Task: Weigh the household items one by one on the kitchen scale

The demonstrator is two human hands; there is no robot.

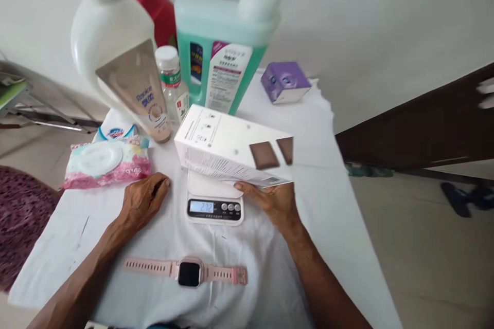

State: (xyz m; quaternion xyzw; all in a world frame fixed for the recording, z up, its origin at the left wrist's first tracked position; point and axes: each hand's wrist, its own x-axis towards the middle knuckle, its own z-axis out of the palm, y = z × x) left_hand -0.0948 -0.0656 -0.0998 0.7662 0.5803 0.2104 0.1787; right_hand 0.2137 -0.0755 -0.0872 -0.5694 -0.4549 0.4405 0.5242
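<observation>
White carton [231, 146] resting across the platform of a small digital kitchen scale [214, 200], centre of the table, tilted with its right end overhanging; lit display facing near edge, figures too blurred to confirm. Right hand [276, 203] beneath the overhanging end, fingers [247, 186] touching the carton's underside, apparently steadying rather than gripping; no closed hold seen. Left hand [144, 198] flat on the white cloth [328, 185] just left of the scale, fingers loosely curled, holding nothing. Both forearms angled inward from the near edge. Pink smartwatch [187, 271] laid flat, near side. Wet-wipes pack [108, 163] left. Green detergent jug [216, 51], white bottle [116, 56] and purple box [284, 81] far side.
</observation>
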